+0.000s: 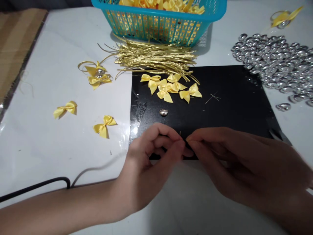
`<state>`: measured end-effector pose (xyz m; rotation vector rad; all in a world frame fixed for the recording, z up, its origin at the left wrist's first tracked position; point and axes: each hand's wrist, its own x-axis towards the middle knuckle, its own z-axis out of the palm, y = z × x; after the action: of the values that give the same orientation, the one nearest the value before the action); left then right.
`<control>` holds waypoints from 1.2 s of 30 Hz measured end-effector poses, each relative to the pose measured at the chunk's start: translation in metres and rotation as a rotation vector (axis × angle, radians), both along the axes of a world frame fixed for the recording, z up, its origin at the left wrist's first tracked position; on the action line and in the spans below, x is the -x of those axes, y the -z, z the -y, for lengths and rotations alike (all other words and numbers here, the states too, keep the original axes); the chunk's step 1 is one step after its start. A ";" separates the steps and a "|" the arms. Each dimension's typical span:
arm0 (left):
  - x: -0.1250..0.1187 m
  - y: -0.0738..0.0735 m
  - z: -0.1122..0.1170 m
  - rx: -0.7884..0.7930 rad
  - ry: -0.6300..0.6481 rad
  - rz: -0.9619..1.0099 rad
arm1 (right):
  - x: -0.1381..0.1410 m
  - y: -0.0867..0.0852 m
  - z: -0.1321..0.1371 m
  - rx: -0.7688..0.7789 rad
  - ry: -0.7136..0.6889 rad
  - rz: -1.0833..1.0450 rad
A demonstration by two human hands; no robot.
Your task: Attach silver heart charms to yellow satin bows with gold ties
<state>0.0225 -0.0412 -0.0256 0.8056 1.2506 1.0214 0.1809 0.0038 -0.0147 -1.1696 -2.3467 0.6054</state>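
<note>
Fingers (171, 130) pinched together over black mat (232, 98); teal basket (158, 13) holds yellow bows (171, 4).

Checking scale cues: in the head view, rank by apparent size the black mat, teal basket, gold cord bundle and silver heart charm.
Black rectangular mat
teal plastic basket (top cropped, so unsure)
bundle of gold cords
small silver heart charm

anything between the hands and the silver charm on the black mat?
Nothing visible. The silver charm lies alone on bare black mat, just beyond the left hand and right hand, whose fingers pinch together at the mat's near edge. The yellow bows sit farther back.
</note>
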 end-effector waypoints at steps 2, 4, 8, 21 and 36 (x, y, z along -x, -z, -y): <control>0.000 0.000 -0.001 -0.045 -0.061 -0.053 | 0.001 0.001 -0.001 0.051 0.000 -0.019; 0.000 0.001 -0.002 -0.109 -0.103 -0.133 | 0.001 0.002 -0.003 0.115 0.000 -0.052; 0.001 0.002 -0.003 -0.160 -0.087 -0.200 | 0.001 0.003 -0.004 0.215 0.012 -0.110; 0.003 0.009 -0.002 -0.284 -0.066 -0.305 | 0.004 0.001 -0.011 0.532 0.051 -0.250; 0.002 0.005 0.001 -0.239 0.060 -0.398 | 0.003 0.002 -0.009 0.397 0.033 -0.173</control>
<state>0.0205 -0.0427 -0.0306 1.2705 1.4428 1.0039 0.1782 0.0131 -0.0164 -1.2577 -2.1140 1.1515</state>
